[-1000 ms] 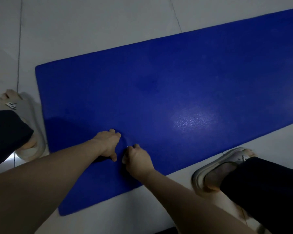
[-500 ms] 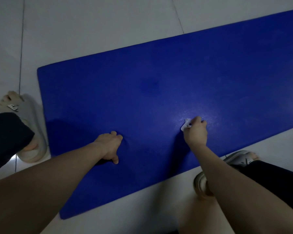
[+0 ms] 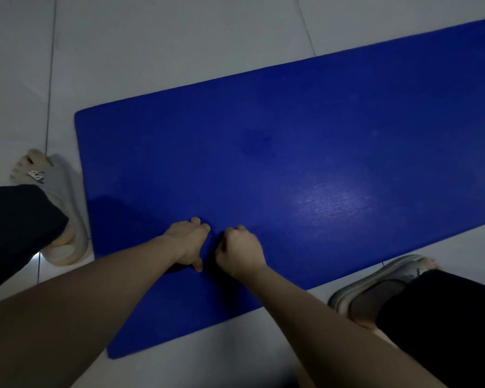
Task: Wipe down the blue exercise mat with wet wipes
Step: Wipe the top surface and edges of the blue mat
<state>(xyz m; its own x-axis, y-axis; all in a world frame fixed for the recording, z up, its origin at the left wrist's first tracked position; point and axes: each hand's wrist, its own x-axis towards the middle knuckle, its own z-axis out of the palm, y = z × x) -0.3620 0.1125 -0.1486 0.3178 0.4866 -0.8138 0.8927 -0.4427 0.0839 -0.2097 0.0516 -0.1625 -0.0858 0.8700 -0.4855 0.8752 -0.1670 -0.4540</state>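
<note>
The blue exercise mat (image 3: 291, 130) lies flat on the pale tiled floor, its short end at the left. My left hand (image 3: 188, 242) rests on the mat near its front edge, thumb spread toward me. Just to its right, almost touching it, my right hand (image 3: 241, 253) is curled into a fist pressed on the mat. The wet wipe is hidden inside the fist in this frame. A shiny patch (image 3: 328, 203) shows on the mat to the right of my hands.
My feet in grey slippers stand on either side: the left slipper (image 3: 59, 205) beside the mat's short end, the right slipper (image 3: 375, 287) at the front edge. Dark trouser legs fill both lower corners. Grey floor tiles (image 3: 179, 46) surround the mat.
My right hand, holding the white wipe, swept right to the shiny patch and has come back left beside my left hand. The left hand stayed planted on the mat.
</note>
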